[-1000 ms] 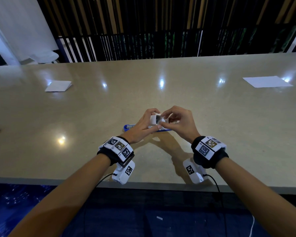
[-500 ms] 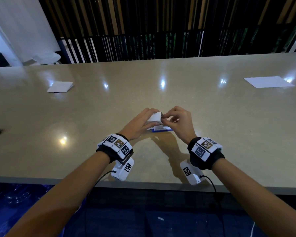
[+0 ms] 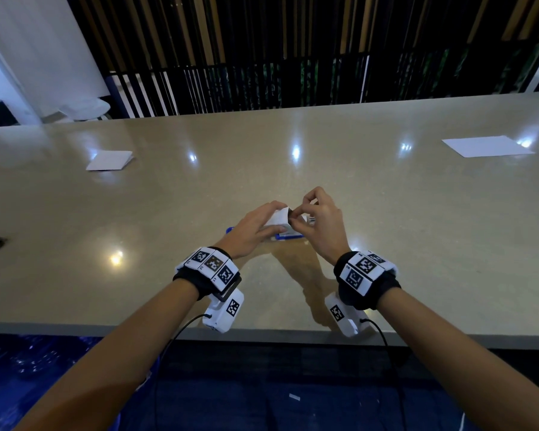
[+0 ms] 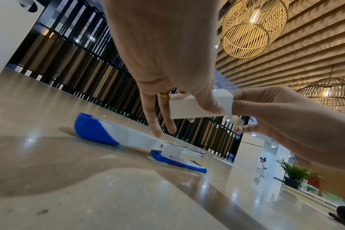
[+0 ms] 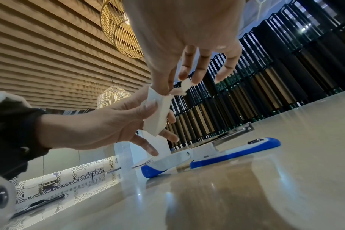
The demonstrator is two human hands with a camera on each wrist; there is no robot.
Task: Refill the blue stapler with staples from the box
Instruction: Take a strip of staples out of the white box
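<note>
Both hands (image 3: 293, 225) on box (image 3: 277, 219), stapler (image 4: 140, 140) beneath

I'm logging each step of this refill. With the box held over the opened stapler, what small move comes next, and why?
Probably pull the end flap fully open. The left hand holds the white staple box, the right hand pinches its flap, and no staples show yet. The blue stapler lies opened flat below.

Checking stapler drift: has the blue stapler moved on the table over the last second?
No. The blue stapler lies flung open on the table, same spot relative to the near edge and the reflections; only the camera shifted slightly.
</note>
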